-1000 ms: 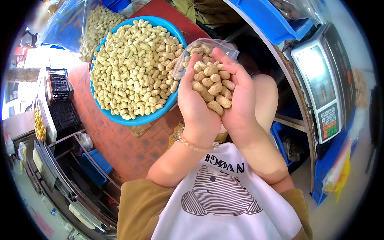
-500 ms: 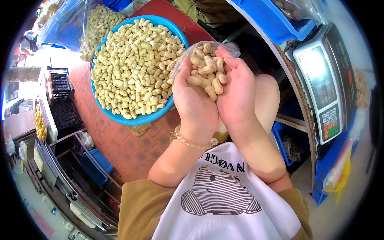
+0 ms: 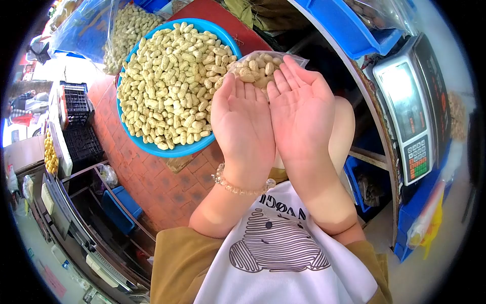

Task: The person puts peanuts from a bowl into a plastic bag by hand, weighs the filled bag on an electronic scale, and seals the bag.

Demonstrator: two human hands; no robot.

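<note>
Palm up and empty, my left hand (image 3: pixel 245 121) has its fingers extended at the near edge of a clear plastic bag (image 3: pixel 299 60). Beside it, my right hand (image 3: pixel 302 114) is also palm up with nothing on it, the two hands touching along their inner edges. Peanuts (image 3: pixel 248 72) lie in the bag just beyond my fingertips; its lower part is hidden by my hands. To the left stands a round blue basin (image 3: pixel 167 152) heaped with peanuts (image 3: pixel 169 86). A beaded bracelet (image 3: pixel 235 188) circles my left wrist.
At the right, a digital scale (image 3: pixel 405 109) stands near a blue tray (image 3: pixel 354 35). Another bag of peanuts (image 3: pixel 131 28) is behind the basin. Black crates (image 3: pixel 76 109) and a metal rack (image 3: pixel 96 202) are on the left, above a red tiled floor (image 3: pixel 147 187).
The peanuts cupped in my hands have slid off my palms into the bag. My hands have opened flatter, with the fingers stretched forward.
</note>
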